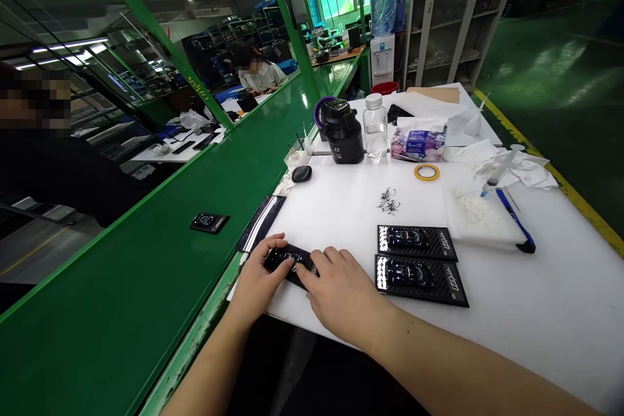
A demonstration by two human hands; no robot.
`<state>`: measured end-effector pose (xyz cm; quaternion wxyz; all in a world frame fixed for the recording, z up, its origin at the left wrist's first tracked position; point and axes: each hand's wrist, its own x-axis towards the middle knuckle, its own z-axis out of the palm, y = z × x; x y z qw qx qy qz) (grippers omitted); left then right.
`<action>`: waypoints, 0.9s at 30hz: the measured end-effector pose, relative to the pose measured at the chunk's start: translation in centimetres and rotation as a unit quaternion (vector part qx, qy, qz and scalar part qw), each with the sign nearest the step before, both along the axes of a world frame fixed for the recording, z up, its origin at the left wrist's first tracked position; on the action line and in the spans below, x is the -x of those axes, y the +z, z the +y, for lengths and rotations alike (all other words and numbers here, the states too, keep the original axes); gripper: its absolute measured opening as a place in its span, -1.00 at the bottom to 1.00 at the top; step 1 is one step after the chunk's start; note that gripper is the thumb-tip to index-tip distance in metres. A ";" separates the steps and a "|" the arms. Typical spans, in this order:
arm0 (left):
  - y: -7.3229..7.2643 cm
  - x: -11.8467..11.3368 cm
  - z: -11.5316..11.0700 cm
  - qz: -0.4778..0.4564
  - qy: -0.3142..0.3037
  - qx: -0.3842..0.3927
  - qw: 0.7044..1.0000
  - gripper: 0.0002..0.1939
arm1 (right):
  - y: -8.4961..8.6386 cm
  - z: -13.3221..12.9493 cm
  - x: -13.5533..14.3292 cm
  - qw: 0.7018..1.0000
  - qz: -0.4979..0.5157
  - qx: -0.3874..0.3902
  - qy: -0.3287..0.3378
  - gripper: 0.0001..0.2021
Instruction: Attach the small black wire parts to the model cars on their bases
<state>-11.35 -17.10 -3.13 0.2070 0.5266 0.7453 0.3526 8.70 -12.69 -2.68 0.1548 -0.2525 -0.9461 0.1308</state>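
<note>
Both hands are on a dark model car fixed to a black base plate, which lies at the near left edge of the white worktop. My left hand grips its left end, with the thumb on the car and the fingers curled over the far edge. From the right, my right hand is closed round the other end and hides much of it. Right of it lie two similar plates with glossy dark model cars, a far one and a near one, side by side on the worktop.
Small black pieces lie mid-table. Behind are yellow tape, a black jug, a clear bottle and a tissue pack. A syringe is at right. Another model car sits on the green conveyor; people are beyond.
</note>
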 end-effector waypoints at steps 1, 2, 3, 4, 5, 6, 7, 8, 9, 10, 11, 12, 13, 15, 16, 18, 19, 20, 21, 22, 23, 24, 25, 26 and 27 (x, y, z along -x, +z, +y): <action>0.1 0.0 0.0 -0.002 0.002 0.008 1.000 -0.61 | 0.0 0.0 0.0 1.000 0.000 0.003 -0.002 -0.57; 0.2 0.0 0.1 -0.004 0.004 0.016 1.000 -0.61 | -0.1 0.0 0.0 1.000 -0.001 0.005 -0.004 -0.57; 0.3 0.0 0.1 -0.006 0.006 0.022 1.000 -0.61 | -0.1 0.1 0.1 1.000 -0.002 0.009 -0.005 -0.58; 0.4 -0.1 0.1 -0.008 0.007 0.027 1.000 -0.61 | -0.1 0.1 0.1 1.000 -0.004 0.011 -0.006 -0.58; 0.4 -0.1 0.1 -0.009 0.008 0.028 1.000 -0.61 | -0.1 0.1 0.1 1.000 -0.004 0.014 -0.007 -0.58; 0.4 -0.1 0.1 -0.011 0.008 0.028 1.000 -0.61 | -0.1 0.0 0.1 1.000 -0.005 0.015 -0.007 -0.58; 0.4 -0.1 0.2 -0.012 0.009 0.027 1.000 -0.61 | -0.1 0.0 0.1 1.000 -0.005 0.016 -0.007 -0.58; 0.4 -0.1 0.2 -0.015 0.008 0.027 1.000 -0.61 | -0.1 0.0 0.1 1.000 -0.005 0.017 -0.007 -0.58; 0.5 -0.1 0.2 -0.017 0.008 0.027 0.999 -0.61 | -0.1 0.0 0.0 1.000 -0.005 0.016 -0.007 -0.59; 0.5 -0.1 0.2 -0.019 0.009 0.028 0.999 -0.61 | -0.1 -0.1 0.0 1.000 -0.005 0.016 -0.007 -0.59; 0.6 -0.2 0.3 -0.020 0.010 0.031 0.999 -0.61 | -0.1 -0.1 0.0 1.000 -0.004 0.015 -0.008 -0.59; 0.7 -0.2 0.3 -0.019 0.011 0.034 0.999 -0.61 | -0.1 -0.1 0.0 1.000 -0.004 0.014 -0.008 -0.58; 0.7 -0.2 0.3 -0.017 0.011 0.038 0.999 -0.61 | -0.2 -0.1 0.1 1.000 -0.004 0.013 -0.008 -0.58; 0.9 -0.1 0.4 -0.014 0.009 0.047 0.999 -0.60 | -0.2 -0.1 0.1 1.000 -0.005 0.011 -0.007 -0.58; 1.0 0.0 0.5 -0.012 0.006 0.052 0.999 -0.60 | -0.2 -0.1 0.1 1.000 -0.005 0.010 -0.007 -0.57; 1.3 0.2 0.7 -0.004 -0.004 0.062 0.998 -0.59 | -0.2 -0.1 0.1 1.000 -0.007 0.008 -0.007 -0.57; 1.5 0.3 0.8 0.003 -0.010 0.069 0.998 -0.58 | -0.2 -0.1 0.0 1.000 -0.008 0.008 -0.006 -0.56; 1.6 0.4 0.9 0.011 -0.016 0.078 0.997 -0.57 | -0.2 -0.1 0.0 1.000 -0.009 0.008 -0.006 -0.56; 1.8 0.5 1.0 0.018 -0.022 0.087 0.996 -0.55 | -0.1 -0.1 0.0 1.000 -0.011 0.009 -0.005 -0.57; 2.0 0.6 1.2 0.024 -0.027 0.096 0.995 -0.54 | -0.1 -0.1 0.0 1.000 -0.014 0.010 -0.005 -0.57; 2.1 0.8 1.3 0.030 -0.032 0.105 0.993 -0.52 | 0.0 -0.1 0.1 1.000 -0.016 0.011 -0.005 -0.57; 2.3 0.9 1.4 0.037 -0.036 0.113 0.992 -0.50 | 0.0 -0.1 0.1 1.000 -0.016 0.012 -0.005 -0.57; 2.4 1.0 1.5 0.044 -0.040 0.118 0.991 -0.48 | 0.0 0.0 0.1 1.000 -0.016 0.013 -0.006 -0.57; 2.5 1.1 1.7 0.052 -0.045 0.122 0.990 -0.47 | 0.1 0.0 0.1 1.000 -0.015 0.014 -0.005 -0.57; 2.5 1.2 1.7 0.059 -0.050 0.125 0.989 -0.47 | 0.1 0.1 0.1 1.000 -0.013 0.015 -0.004 -0.57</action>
